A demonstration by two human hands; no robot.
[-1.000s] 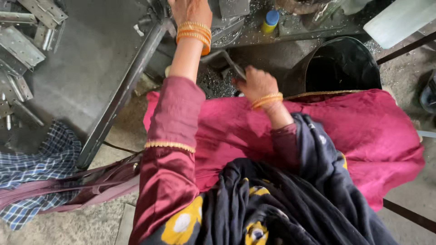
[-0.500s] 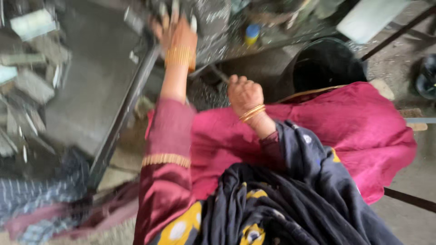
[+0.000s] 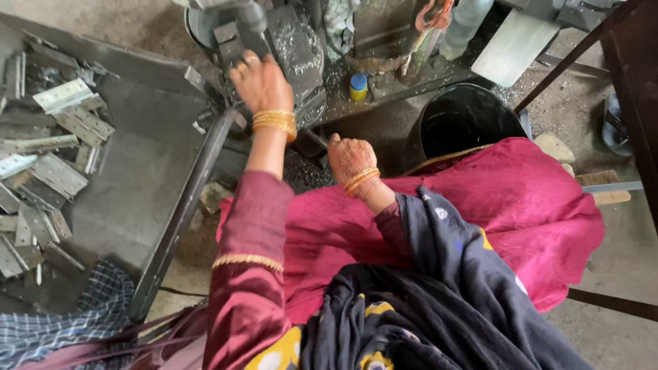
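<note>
Left hand (image 3: 260,83) extended forward; right hand (image 3: 351,157) fisted.

small blue-capped yellow bottle (image 3: 358,87), machine base

Two hands (image 3: 260,82), one black bucket (image 3: 466,120)

The left hand (image 3: 260,83) sits tight against the grey machine block (image 3: 295,51), with little free room above it; a lever (image 3: 250,17) crowds in from the upper left. A dark angled bar (image 3: 185,212) fences off the tray (image 3: 130,185) to the left, whose middle lies bare while loose metal hinge plates (image 3: 51,157) clutter its far edge. The right hand (image 3: 349,157) lies in a narrow gap between the machine base and the black bucket (image 3: 466,120); what its grip closes on is probably hidden. A small yellow bottle (image 3: 358,87) stands near, beside the machine.
</note>
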